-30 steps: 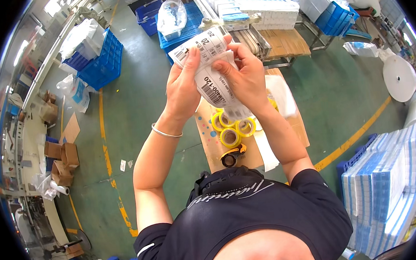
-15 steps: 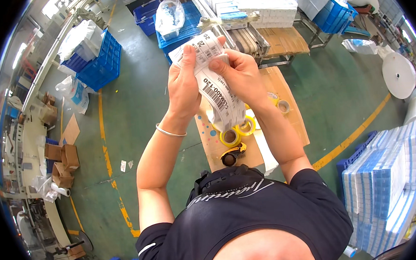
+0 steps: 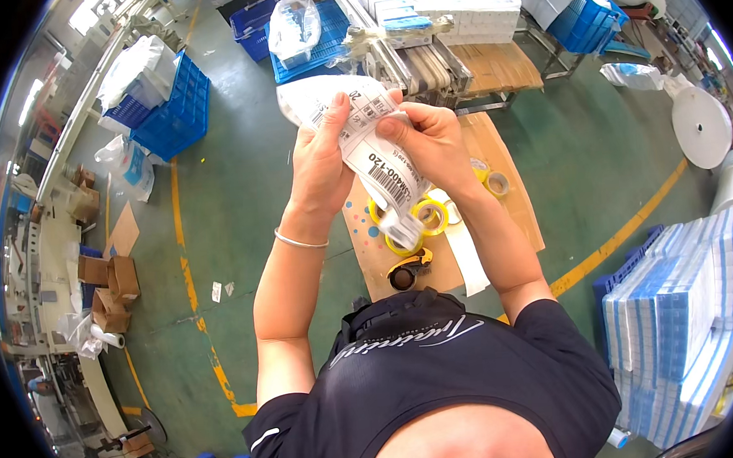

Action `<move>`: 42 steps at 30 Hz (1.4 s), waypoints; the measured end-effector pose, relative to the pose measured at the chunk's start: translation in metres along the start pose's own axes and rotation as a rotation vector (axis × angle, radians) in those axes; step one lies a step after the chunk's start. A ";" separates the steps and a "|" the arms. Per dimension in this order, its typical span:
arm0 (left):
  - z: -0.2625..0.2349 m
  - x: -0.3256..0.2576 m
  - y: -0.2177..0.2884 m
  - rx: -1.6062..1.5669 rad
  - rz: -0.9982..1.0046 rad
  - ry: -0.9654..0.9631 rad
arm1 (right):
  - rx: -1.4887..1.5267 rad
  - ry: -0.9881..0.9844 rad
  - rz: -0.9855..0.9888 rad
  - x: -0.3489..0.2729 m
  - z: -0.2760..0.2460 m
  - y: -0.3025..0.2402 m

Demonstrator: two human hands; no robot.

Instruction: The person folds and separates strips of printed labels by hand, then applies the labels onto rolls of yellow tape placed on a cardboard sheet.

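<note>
A long strip of white printed labels [image 3: 384, 169] is stretched between my two hands, above a brown cardboard sheet. My left hand [image 3: 322, 160] is closed on the strip, its thumb lying on top. Opposite it, my right hand [image 3: 428, 145] pinches the strip with the thumb over the print. One end flops beyond the left thumb, and the other dangles toward the cardboard [image 3: 507, 187]. Below lie several rolls of yellow tape [image 3: 433, 216], partly covered by the strip. A yellow and black tape dispenser [image 3: 408, 270] sits at the cardboard's near edge.
Ahead stands a conveyor [image 3: 424, 66] with stacked white packs beside it. Blue crates [image 3: 176, 110] are at the left, near small open cardboard boxes [image 3: 114, 282]. On the right are a tall stack of blue-and-white packs [image 3: 674, 319] and a large white roll [image 3: 702, 130].
The strip has shifted between my hands: more of it hangs out past my left thumb, and its lower end has swung and curled. Both hands keep their grip.
</note>
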State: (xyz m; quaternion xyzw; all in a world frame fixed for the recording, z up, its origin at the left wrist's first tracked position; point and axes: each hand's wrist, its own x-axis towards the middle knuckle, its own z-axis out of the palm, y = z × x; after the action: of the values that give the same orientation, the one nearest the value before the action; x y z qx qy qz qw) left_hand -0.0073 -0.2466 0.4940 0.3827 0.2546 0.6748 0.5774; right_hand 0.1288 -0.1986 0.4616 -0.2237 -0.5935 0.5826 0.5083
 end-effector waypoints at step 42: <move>-0.032 -0.030 -0.049 1.317 0.447 -0.535 | 0.251 -0.260 0.567 -0.014 -0.080 0.001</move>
State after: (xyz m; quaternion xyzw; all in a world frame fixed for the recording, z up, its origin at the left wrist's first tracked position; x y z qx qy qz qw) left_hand -0.0038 -0.2624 0.4305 0.8434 0.3731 0.3676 0.1200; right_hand 0.2031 -0.1732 0.4407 -0.2394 -0.4910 0.7931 0.2695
